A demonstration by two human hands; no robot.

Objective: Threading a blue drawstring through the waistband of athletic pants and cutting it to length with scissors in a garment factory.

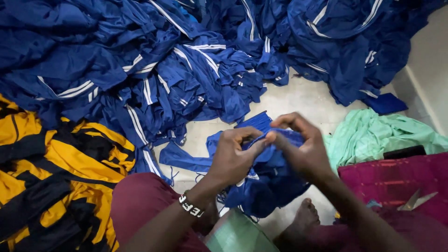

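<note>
- Blue garment (266, 179) with white trim, bunched up, held above the pale floor (298, 100) at near centre, both hands working it together.
- Left hand (233, 156) grips the cloth from the left, thumb and forefinger pinched toward the other hand; a beaded wristband (190, 206) circles its wrist.
- Right hand (301, 147) closes on the same cloth from the right, its fingertips meeting those of the left hand over the top of the bundle.
- A loose strip of the garment trails off to the left along the floor.
- The person sits low, a maroon-clad knee (140, 200) at near left, a bare foot (303, 219) just below the bundle.
- A large heap of blue clothes (140, 60) with white stripes fills the far side from left to right.
- Yellow-and-black clothes (51, 177) lie piled at near left, touching the blue heap.
- Mint-green cloth (373, 133) lies crumpled to the right, just beside the right hand.
- Magenta cloth (396, 179) covers the near right, with scissors (416, 200) resting on it and a dark flat object (403, 152) at its far edge.
</note>
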